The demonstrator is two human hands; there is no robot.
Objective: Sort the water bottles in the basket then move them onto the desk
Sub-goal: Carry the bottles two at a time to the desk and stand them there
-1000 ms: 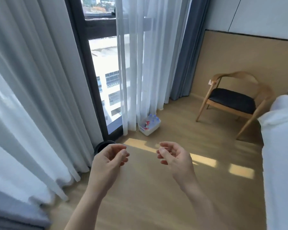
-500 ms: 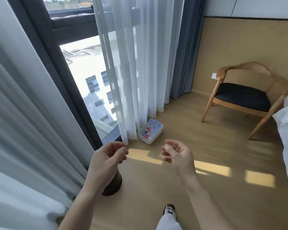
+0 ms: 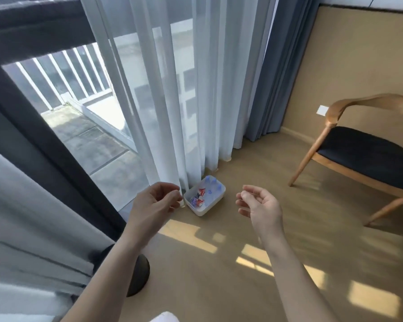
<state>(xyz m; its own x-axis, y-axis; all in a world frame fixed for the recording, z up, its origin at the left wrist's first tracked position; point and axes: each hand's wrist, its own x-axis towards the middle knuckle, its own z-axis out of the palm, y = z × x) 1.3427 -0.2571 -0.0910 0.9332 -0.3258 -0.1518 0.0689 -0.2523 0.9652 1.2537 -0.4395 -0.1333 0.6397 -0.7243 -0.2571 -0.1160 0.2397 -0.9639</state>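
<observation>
A small white basket (image 3: pixel 215 201) stands on the wooden floor at the foot of the sheer curtain. Several clear water bottles (image 3: pixel 200 195) with blue caps and red-and-blue labels lie inside it. My left hand (image 3: pixel 154 203) is raised in front of me, just left of the basket in the picture, fingers loosely curled and holding nothing. My right hand (image 3: pixel 260 205) hovers to the basket's right, palm turned inward, fingers apart and empty. Both hands are well above the floor and clear of the basket. No desk is in view.
A wooden armchair with a black seat (image 3: pixel 363 152) stands at the right against the tan wall. A round black base (image 3: pixel 137 275) sits on the floor by my left forearm. White sheer curtains (image 3: pixel 177 101) and blue drapes (image 3: pixel 275 73) hang along the window.
The view has moved closer to the basket and tilted down, so the basket looks larger and lies between my hands. My hands keep the same raised, empty pose.
</observation>
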